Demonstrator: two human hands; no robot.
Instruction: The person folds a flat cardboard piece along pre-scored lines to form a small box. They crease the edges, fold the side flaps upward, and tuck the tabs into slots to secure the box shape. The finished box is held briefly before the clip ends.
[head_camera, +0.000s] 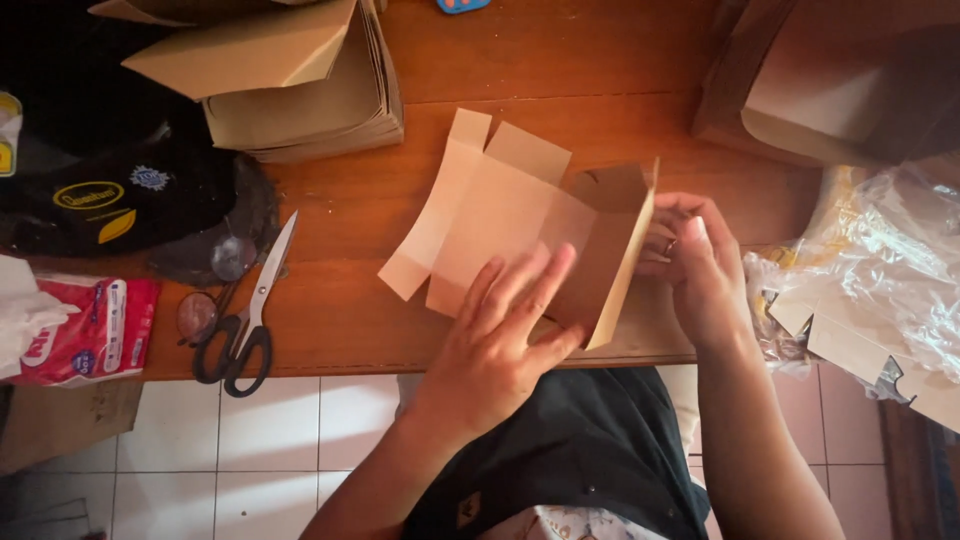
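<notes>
A partly folded brown cardboard box blank (500, 215) lies on the wooden table (350, 200), its flat flaps spread to the left and one side raised upright at the right. My left hand (505, 330) presses flat on the blank's near panel, fingers spread. At the raised side wall, my right hand (700, 265) holds the wall from the outside, fingers curled around its edge. A ring shows on one finger of that hand.
A stack of flat brown blanks (290, 90) sits at the back left. Black-handled scissors (245, 320) lie near the front edge, beside glasses (205, 300) and a red tissue pack (85, 330). Crumpled clear plastic (880, 270) and a cardboard box (830, 80) fill the right.
</notes>
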